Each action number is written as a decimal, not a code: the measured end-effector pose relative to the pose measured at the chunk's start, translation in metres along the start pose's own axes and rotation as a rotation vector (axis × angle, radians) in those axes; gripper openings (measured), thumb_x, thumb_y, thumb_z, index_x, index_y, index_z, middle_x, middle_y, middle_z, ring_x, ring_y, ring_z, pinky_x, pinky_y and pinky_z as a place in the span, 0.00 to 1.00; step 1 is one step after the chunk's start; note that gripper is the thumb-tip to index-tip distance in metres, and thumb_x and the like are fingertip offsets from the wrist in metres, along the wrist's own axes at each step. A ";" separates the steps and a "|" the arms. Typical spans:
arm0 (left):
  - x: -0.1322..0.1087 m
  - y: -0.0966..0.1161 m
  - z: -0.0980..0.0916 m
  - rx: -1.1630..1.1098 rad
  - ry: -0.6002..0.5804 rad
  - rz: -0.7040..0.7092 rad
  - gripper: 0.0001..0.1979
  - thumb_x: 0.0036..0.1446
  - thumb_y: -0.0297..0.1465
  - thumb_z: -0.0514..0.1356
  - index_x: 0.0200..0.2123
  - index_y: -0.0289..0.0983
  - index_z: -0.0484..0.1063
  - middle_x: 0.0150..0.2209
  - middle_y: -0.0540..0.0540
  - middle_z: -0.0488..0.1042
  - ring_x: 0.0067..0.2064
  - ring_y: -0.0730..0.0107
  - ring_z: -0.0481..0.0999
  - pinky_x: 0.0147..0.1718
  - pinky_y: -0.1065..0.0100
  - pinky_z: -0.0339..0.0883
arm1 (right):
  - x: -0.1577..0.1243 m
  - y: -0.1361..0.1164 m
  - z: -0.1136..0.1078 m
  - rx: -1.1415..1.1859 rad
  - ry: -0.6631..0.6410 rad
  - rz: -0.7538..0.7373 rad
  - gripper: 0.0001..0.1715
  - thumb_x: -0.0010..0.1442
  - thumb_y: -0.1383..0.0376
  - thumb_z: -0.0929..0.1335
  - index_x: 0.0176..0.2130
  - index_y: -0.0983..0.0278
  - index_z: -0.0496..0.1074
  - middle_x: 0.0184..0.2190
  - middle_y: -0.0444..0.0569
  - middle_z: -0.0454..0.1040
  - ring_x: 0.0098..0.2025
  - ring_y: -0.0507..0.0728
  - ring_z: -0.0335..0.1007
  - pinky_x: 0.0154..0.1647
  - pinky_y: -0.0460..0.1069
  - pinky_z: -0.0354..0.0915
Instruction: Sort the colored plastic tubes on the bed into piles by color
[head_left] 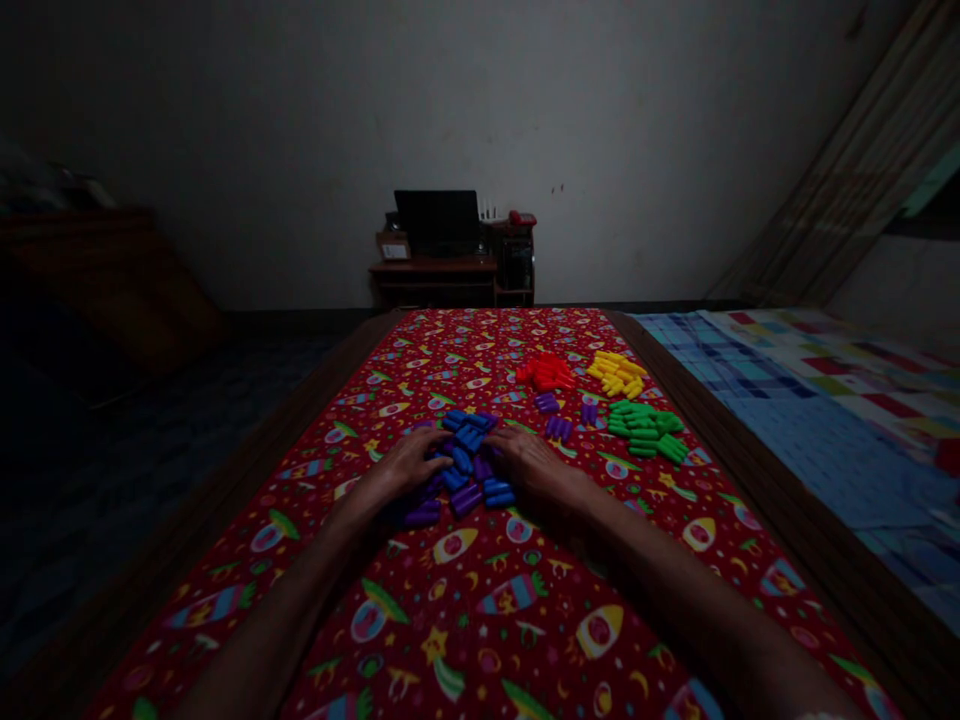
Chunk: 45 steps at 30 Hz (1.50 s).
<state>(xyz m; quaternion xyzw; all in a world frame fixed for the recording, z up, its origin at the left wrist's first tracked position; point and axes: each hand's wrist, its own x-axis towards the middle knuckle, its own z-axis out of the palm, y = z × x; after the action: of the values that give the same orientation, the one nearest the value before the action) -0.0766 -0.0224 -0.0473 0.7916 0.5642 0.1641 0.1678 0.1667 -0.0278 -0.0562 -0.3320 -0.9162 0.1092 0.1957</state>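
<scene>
A mixed pile of short, rounded blue pieces and purple pieces lies on the red patterned cloth, between my two hands. They look like small cylinders side by side; their exact kind is unclear. My left hand rests at the pile's left edge, thumb apart from the fingers, touching pieces there. From the right, my right hand reaches over the pile's edge, fingers stretched out and touching pieces; its thumb is mostly hidden. To its right lie a few separate purple clusters.
Farther back on the red cloth are a red heap, a yellow heap and a green heap. A desk with a monitor stands against the wall. Right of the table lies patterned bedding.
</scene>
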 end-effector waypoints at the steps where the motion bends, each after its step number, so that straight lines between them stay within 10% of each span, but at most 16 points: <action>1: 0.001 0.000 -0.001 -0.005 -0.003 -0.013 0.20 0.51 0.39 0.58 0.46 0.39 0.76 0.45 0.41 0.78 0.47 0.55 0.77 0.46 0.60 0.70 | -0.001 0.003 -0.003 0.012 -0.009 0.019 0.18 0.60 0.73 0.62 0.48 0.65 0.71 0.40 0.53 0.75 0.40 0.54 0.67 0.41 0.47 0.59; 12: 0.000 0.009 0.000 0.017 0.114 -0.066 0.11 0.50 0.38 0.57 0.33 0.38 0.73 0.31 0.45 0.78 0.32 0.61 0.76 0.34 0.64 0.69 | -0.024 0.062 -0.076 -0.206 0.080 0.494 0.19 0.57 0.71 0.64 0.47 0.67 0.75 0.42 0.56 0.78 0.44 0.59 0.72 0.42 0.47 0.61; 17: 0.000 0.010 -0.015 0.001 0.225 -0.126 0.19 0.48 0.42 0.59 0.40 0.38 0.73 0.34 0.46 0.78 0.34 0.61 0.77 0.33 0.65 0.69 | -0.031 0.082 -0.077 -0.271 0.200 0.635 0.18 0.63 0.68 0.60 0.46 0.69 0.75 0.39 0.58 0.78 0.42 0.58 0.73 0.40 0.47 0.61; 22: 0.003 0.031 -0.021 -0.125 0.341 -0.062 0.19 0.49 0.42 0.61 0.43 0.38 0.72 0.36 0.46 0.78 0.36 0.63 0.77 0.37 0.65 0.71 | -0.031 0.080 -0.066 -0.221 0.049 0.632 0.18 0.61 0.72 0.60 0.45 0.72 0.75 0.38 0.60 0.78 0.41 0.58 0.74 0.40 0.47 0.61; 31: 0.066 0.104 0.048 -0.230 0.140 0.247 0.14 0.52 0.29 0.62 0.44 0.37 0.72 0.41 0.44 0.77 0.42 0.62 0.77 0.42 0.63 0.72 | -0.023 0.071 -0.068 0.059 0.194 0.573 0.23 0.56 0.73 0.61 0.48 0.69 0.76 0.41 0.56 0.80 0.43 0.59 0.75 0.43 0.49 0.65; 39: 0.111 0.102 0.092 -0.162 0.115 0.259 0.23 0.57 0.34 0.60 0.54 0.33 0.66 0.56 0.33 0.67 0.59 0.50 0.65 0.58 0.50 0.59 | -0.026 0.078 -0.051 0.235 0.271 0.367 0.23 0.65 0.67 0.57 0.54 0.66 0.70 0.50 0.55 0.75 0.49 0.55 0.71 0.52 0.51 0.64; 45: 0.104 0.108 0.100 -0.142 0.093 0.382 0.25 0.56 0.37 0.62 0.56 0.36 0.64 0.53 0.37 0.68 0.57 0.53 0.67 0.57 0.52 0.61 | -0.022 0.077 -0.061 0.218 0.364 0.545 0.21 0.65 0.68 0.57 0.50 0.69 0.74 0.46 0.57 0.77 0.47 0.57 0.73 0.49 0.50 0.65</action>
<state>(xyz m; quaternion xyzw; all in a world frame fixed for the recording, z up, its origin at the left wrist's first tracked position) 0.0907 0.0351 -0.0798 0.8620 0.3979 0.2686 0.1626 0.2515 0.0203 -0.0333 -0.5559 -0.7268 0.1937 0.3538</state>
